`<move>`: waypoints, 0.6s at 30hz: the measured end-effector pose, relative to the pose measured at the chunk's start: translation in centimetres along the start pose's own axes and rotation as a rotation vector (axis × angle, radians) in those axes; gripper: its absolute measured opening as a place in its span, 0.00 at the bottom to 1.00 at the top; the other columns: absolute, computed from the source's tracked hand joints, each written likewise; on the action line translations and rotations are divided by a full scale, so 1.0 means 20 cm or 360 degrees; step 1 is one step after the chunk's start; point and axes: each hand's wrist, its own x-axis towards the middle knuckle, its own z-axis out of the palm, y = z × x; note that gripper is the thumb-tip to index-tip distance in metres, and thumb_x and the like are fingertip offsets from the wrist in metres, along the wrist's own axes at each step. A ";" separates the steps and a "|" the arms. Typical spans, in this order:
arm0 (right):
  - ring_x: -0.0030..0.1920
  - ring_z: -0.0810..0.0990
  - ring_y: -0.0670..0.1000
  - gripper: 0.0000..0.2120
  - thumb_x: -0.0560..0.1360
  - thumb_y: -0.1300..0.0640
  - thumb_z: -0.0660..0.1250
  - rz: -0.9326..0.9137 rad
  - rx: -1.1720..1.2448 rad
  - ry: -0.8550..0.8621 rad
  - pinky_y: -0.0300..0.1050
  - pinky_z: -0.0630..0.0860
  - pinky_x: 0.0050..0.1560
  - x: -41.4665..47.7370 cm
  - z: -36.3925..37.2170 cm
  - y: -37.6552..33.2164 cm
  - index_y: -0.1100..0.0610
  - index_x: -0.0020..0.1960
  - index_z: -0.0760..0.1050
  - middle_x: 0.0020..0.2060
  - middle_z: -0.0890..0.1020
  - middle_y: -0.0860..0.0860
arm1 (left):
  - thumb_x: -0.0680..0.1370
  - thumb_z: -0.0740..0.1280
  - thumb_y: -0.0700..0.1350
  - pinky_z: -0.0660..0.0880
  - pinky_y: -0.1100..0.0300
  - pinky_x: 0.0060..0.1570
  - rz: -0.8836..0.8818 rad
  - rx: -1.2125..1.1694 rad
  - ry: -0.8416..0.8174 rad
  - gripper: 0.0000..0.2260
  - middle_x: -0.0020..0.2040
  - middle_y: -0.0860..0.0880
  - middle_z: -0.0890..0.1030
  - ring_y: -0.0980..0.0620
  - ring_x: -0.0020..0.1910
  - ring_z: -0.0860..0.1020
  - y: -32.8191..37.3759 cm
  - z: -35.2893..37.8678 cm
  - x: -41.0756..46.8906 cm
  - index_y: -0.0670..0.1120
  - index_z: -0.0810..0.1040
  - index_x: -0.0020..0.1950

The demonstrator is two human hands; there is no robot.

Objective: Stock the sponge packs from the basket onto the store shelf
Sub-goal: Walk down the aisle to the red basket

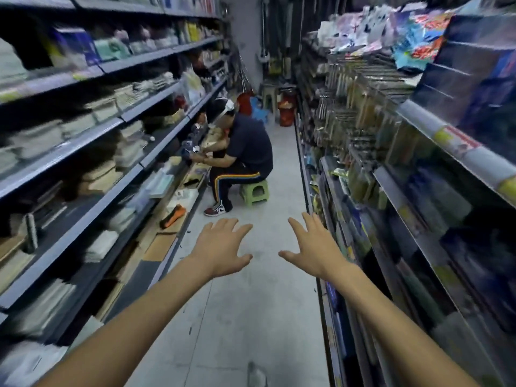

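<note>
Hands were stretched out over the aisle floor [251,308], the left hand [223,247] and the right hand [315,244] both with fingers spread straight and gripping nothing. Neither the basket nor any sponge pack could be picked out. The goods on the left shelving [83,141] and the right shelving [418,127] were too blurred to name, so where the packs lay could not be told. Further down the aisle a seated person [245,152] on a green stool [254,192] worked at the lower left shelves, taking up part of the passage.

The main risk, as I judged it, lay in the narrowness of the aisle. An arm swung wide could sweep packets off the right shelving, which stood just beside the right hand. Walking on carelessly could mean bumping the seated person or the stool. With the basket out of view, a blind reach might close on the wrong goods.
</note>
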 end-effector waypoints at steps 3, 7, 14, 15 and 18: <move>0.82 0.52 0.59 0.39 0.79 0.36 0.63 -0.0055 -0.0037 0.0081 0.55 0.60 0.78 0.40 -0.02 0.08 0.51 0.82 0.54 0.81 0.56 0.59 | 0.77 0.62 0.65 0.66 0.45 0.72 -0.0032 -0.0057 0.0068 0.33 0.78 0.47 0.66 0.45 0.77 0.64 -0.16 0.04 0.37 0.57 0.60 0.80; 0.62 0.79 0.58 0.27 0.82 0.46 0.62 -0.0046 -0.0082 0.0156 0.52 0.78 0.52 0.98 -0.11 0.20 0.49 0.78 0.61 0.66 0.77 0.53 | 0.81 0.60 0.58 0.78 0.51 0.54 -0.0088 -0.0220 0.0212 0.20 0.64 0.51 0.80 0.47 0.61 0.79 -0.37 0.05 0.92 0.54 0.70 0.72; 0.43 0.83 0.59 0.12 0.83 0.44 0.61 0.0114 -0.0203 0.0339 0.47 0.68 0.35 1.76 -0.24 0.33 0.52 0.50 0.76 0.39 0.84 0.51 | 0.82 0.60 0.53 0.79 0.52 0.40 -0.0107 -0.0233 0.0339 0.08 0.40 0.47 0.81 0.42 0.39 0.81 -0.61 -0.01 1.74 0.50 0.68 0.55; 0.38 0.81 0.58 0.16 0.82 0.43 0.62 0.0159 -0.0203 0.0376 0.46 0.65 0.32 1.86 -0.24 0.34 0.53 0.42 0.74 0.33 0.80 0.50 | 0.82 0.61 0.53 0.77 0.53 0.38 -0.0078 -0.0228 0.0350 0.08 0.39 0.47 0.81 0.41 0.38 0.81 -0.63 -0.01 1.85 0.50 0.68 0.50; 0.33 0.76 0.57 0.21 0.79 0.51 0.64 0.0192 -0.0092 0.0447 0.44 0.58 0.29 2.16 -0.25 0.42 0.55 0.30 0.65 0.28 0.68 0.49 | 0.77 0.65 0.51 0.73 0.56 0.30 0.0001 -0.0199 0.0377 0.14 0.29 0.46 0.78 0.41 0.28 0.78 -0.71 0.05 2.19 0.49 0.65 0.35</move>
